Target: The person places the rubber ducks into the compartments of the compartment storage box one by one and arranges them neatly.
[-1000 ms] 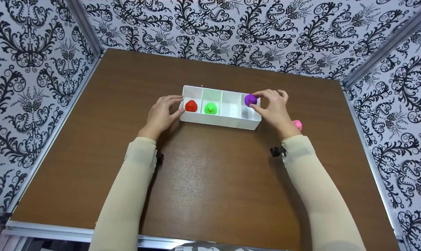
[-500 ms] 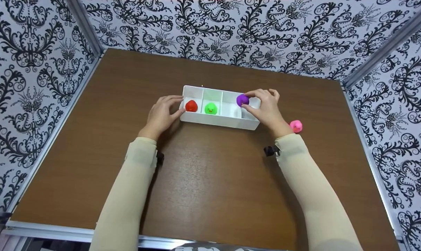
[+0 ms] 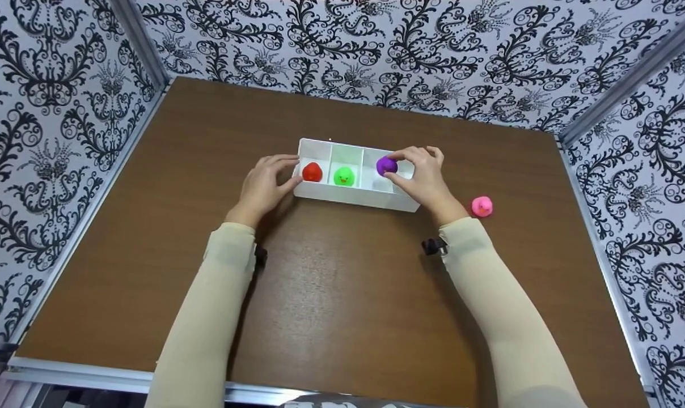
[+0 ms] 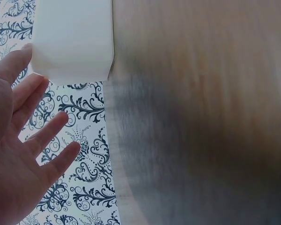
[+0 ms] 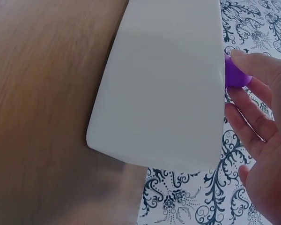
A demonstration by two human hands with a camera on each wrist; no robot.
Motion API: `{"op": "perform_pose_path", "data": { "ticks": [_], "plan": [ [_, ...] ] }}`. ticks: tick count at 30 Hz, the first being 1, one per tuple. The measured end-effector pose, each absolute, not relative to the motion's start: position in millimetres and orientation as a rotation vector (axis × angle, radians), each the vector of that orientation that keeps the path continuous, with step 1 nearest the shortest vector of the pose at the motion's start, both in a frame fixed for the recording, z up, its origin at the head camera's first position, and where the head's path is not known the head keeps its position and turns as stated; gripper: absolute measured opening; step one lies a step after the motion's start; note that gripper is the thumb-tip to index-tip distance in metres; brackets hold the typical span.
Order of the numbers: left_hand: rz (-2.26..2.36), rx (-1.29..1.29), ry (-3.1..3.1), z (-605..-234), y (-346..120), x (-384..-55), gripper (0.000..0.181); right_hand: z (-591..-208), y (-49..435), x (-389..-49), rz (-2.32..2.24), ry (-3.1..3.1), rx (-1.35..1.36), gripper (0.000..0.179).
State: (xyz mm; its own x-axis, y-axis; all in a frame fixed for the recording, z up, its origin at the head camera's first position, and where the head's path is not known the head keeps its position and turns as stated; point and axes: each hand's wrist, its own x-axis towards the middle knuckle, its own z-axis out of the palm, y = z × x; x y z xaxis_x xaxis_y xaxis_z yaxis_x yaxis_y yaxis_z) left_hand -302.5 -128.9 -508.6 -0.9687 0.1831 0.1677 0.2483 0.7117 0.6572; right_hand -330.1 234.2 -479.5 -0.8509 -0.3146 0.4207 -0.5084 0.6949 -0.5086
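Note:
A long white divided box [image 3: 351, 195] stands crosswise on the table. My right hand [image 3: 425, 178] pinches a purple toy duck [image 3: 385, 166] between thumb and fingers, over the compartment right of the green duck's; in the right wrist view the purple duck [image 5: 236, 75] shows just above the box's rim. My left hand [image 3: 263, 184] touches the box's left end, thumb and forefinger at the rim, and its other fingers extend loosely in the left wrist view. A red toy [image 3: 312, 171] lies in the leftmost compartment and a green duck [image 3: 343, 176] in the one beside it.
A pink duck [image 3: 482, 206] sits on the brown table [image 3: 331, 294], right of the box near my right wrist. Patterned panels [image 3: 354, 56] on metal posts enclose the back and both sides. The table's front edge has a metal rail [image 3: 81, 368].
My right hand has carried the purple duck leftward from over the rightmost compartment to over the one beside it. The pink duck is now fully uncovered. My left hand has kept its place.

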Motion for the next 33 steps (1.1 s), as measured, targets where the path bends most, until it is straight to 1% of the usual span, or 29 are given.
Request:
{"op": "perform_pose_path", "data": {
  "ticks": [12,22,33],
  "plan": [
    [-1.142,-0.363,-2.795,-511.8,-128.0,-303.3,0.046,-491.9,222.2,-330.8,0.864,-2.618,0.735,0.034],
    [-1.145,-0.346,-2.812,-510.0,-128.5,-302.9,0.048,-489.8,217.9,-336.6,0.693,-2.776,0.772,0.031],
    [-1.124,-0.356,-2.810,-510.7,-128.8,-302.8,0.048,-487.5,212.5,-346.9,0.616,-2.898,0.777,0.030]
  ]
}}
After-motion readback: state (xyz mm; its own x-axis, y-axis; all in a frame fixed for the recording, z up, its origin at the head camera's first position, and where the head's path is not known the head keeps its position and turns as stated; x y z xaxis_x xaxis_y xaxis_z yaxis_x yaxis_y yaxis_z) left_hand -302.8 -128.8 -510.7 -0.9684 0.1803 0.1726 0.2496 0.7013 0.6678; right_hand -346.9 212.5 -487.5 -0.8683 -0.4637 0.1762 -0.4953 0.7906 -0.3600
